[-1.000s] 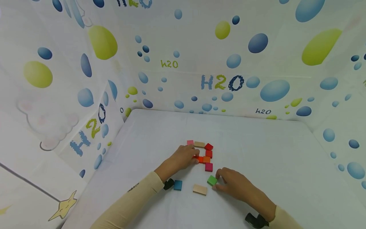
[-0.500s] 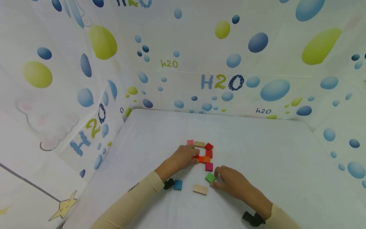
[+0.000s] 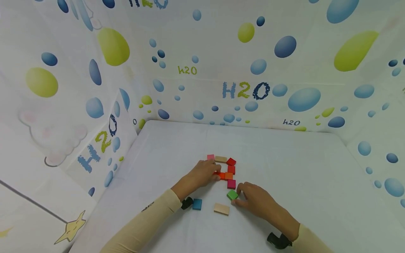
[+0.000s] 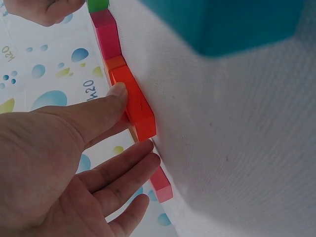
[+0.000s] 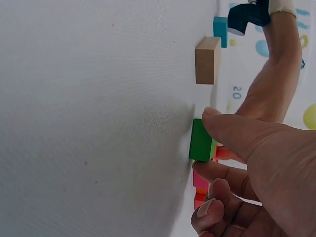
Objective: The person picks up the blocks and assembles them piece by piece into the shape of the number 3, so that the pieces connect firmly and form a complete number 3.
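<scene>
On the white table (image 3: 284, 168) lies a figure of flat blocks: pink (image 3: 210, 157), tan (image 3: 220, 159), two red (image 3: 231, 162), orange (image 3: 228, 176) and magenta (image 3: 231, 183). My left hand (image 3: 216, 174) rests at the figure's left side; its thumb (image 4: 111, 98) and straight fingers touch the orange-red block (image 4: 138, 108). My right hand (image 3: 238, 196) pinches a green block (image 3: 232, 194) between thumb and fingers, flat on the table just below the magenta block. In the right wrist view the thumb (image 5: 222, 126) presses the green block (image 5: 200, 140).
A loose tan block (image 3: 221, 209) and a blue block (image 3: 197, 204) lie near my left wrist. Printed bubble-pattern walls (image 3: 240, 70) enclose the table at the back and both sides. Black wrist cameras (image 3: 278, 241) sit on both forearms.
My right hand has slid the green block up and left, closer to the magenta block. The left hand has stayed on the orange-red block.
</scene>
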`<control>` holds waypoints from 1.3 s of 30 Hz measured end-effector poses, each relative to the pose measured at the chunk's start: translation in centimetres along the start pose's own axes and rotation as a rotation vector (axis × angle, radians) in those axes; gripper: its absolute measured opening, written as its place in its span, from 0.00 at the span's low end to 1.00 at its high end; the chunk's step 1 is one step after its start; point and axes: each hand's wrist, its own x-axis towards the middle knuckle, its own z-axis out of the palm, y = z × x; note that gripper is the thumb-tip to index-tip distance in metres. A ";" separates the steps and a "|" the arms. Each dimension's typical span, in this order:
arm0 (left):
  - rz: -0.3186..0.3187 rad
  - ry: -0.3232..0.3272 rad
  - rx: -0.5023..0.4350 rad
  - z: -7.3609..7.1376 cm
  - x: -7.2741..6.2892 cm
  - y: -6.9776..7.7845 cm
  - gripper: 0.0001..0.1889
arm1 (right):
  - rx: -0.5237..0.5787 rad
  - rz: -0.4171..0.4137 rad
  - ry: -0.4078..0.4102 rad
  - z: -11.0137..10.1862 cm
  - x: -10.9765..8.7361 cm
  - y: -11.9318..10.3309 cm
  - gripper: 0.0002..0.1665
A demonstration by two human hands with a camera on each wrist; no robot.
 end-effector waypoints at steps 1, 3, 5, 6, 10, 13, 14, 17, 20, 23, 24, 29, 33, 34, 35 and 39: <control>0.000 0.000 -0.002 0.0 0.0 0.0 0.12 | 0.000 0.003 -0.001 0.0 0.0 0.0 0.20; 0.000 0.001 -0.002 0.1 0.0 0.0 0.11 | -0.001 0.006 0.000 0.0 0.1 0.0 0.20; 0.001 0.002 -0.002 0.1 0.0 -0.1 0.11 | -0.009 0.008 0.003 0.0 0.1 0.0 0.20; 0.001 0.003 -0.003 0.1 0.1 -0.1 0.11 | -0.013 0.008 0.006 -0.1 0.1 0.0 0.20; 0.001 0.008 -0.006 0.2 0.1 -0.1 0.11 | -0.023 0.008 0.012 0.0 0.1 0.0 0.20; 0.001 0.009 -0.003 0.2 0.2 -0.1 0.11 | -0.023 0.014 0.009 0.0 0.1 -0.1 0.20; 0.000 0.009 -0.003 0.2 0.2 -0.1 0.11 | -0.021 0.016 0.008 0.0 0.1 -0.1 0.20; -0.001 0.008 0.001 0.3 0.2 -0.1 0.11 | -0.018 0.017 0.007 0.1 0.1 0.0 0.20; -0.001 0.006 0.004 0.3 0.1 -0.1 0.11 | -0.017 0.015 0.011 0.2 0.1 0.0 0.20; 0.003 0.006 0.011 0.4 0.2 -0.2 0.11 | -0.013 0.013 0.015 0.2 0.0 0.0 0.20; 0.003 0.007 0.012 0.5 0.2 -0.2 0.11 | -0.011 0.014 0.016 0.2 0.0 0.0 0.20; -0.001 0.003 0.012 0.7 0.3 -0.3 0.11 | -0.012 0.015 0.022 0.3 0.0 -0.1 0.20; -0.002 0.007 0.014 0.7 0.3 -0.3 0.11 | -0.012 0.012 0.029 0.3 0.0 -0.1 0.20; -0.001 0.008 0.016 0.7 0.3 -0.3 0.11 | -0.011 0.012 0.031 0.3 0.0 -0.1 0.20; 0.000 0.009 0.017 0.7 0.3 -0.3 0.11 | -0.011 0.011 0.033 0.3 0.0 -0.1 0.20; 0.000 0.009 0.021 0.7 0.3 -0.3 0.11 | -0.012 0.013 0.036 0.3 0.1 -0.1 0.20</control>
